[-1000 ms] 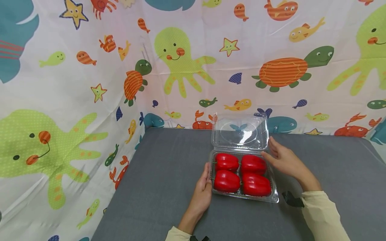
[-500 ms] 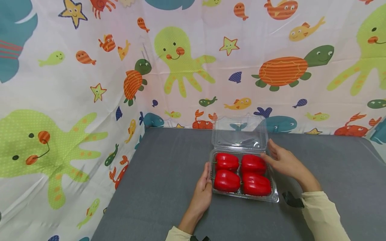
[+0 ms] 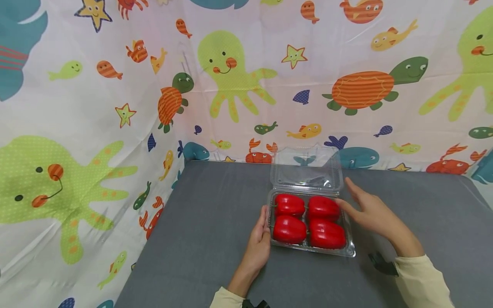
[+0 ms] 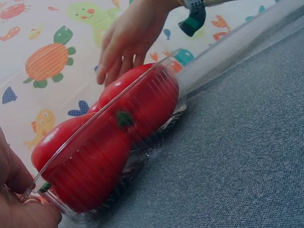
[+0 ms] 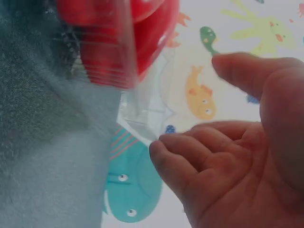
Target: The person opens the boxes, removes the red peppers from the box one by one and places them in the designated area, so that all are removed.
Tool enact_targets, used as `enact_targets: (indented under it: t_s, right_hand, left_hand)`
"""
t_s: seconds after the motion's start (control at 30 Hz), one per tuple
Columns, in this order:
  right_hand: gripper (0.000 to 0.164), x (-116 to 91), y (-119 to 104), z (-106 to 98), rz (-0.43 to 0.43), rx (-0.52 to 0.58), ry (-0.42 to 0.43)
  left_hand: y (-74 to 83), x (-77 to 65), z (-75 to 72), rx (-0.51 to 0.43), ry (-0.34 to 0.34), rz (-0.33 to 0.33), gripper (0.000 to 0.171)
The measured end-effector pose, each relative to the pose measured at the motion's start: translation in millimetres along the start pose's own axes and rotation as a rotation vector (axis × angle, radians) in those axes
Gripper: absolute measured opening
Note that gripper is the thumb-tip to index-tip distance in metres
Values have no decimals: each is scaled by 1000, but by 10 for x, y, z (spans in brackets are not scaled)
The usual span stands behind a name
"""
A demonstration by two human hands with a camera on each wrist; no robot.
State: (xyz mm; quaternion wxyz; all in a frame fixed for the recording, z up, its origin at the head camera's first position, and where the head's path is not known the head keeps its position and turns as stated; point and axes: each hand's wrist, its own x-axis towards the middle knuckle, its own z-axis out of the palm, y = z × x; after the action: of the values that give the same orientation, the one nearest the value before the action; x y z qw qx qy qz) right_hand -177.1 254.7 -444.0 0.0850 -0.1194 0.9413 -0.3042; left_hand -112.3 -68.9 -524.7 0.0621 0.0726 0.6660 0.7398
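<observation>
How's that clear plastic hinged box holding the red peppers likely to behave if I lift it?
The clear plastic hinged box will probably flex, since its ribbed walls look thin. Its raised transparent lid may flop, joined along one edge. The four glossy red peppers look rounded, so could shift if tilted.

Head view evenly bright, small glints on the peppers (image 3: 289, 229) beside the left hand (image 3: 257, 246), faint shadow on the table (image 3: 200, 239) below the right hand (image 3: 375, 214) — right wrist view hazy, curtain (image 5: 202, 102) washed out behind that hand, peppers blurred
</observation>
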Motion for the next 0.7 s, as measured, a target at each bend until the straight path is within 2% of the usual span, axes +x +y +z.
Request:
enact_targets:
  t_s: [0.27,0.5,0.7]
  right_hand:
    - [98,-239,-210,57,-82,-10,-42]
    - [100,-400,-340,166,-152,-19,-63]
    - [103,-489,-388,266,-146,-53,-88]
  left_hand:
    - [-1,3,-13,-3,-2,11,67]
    - [5,-2,-14,-5,-8,-7,68]
    - [-4,-4,-6,-9,2,-13,68]
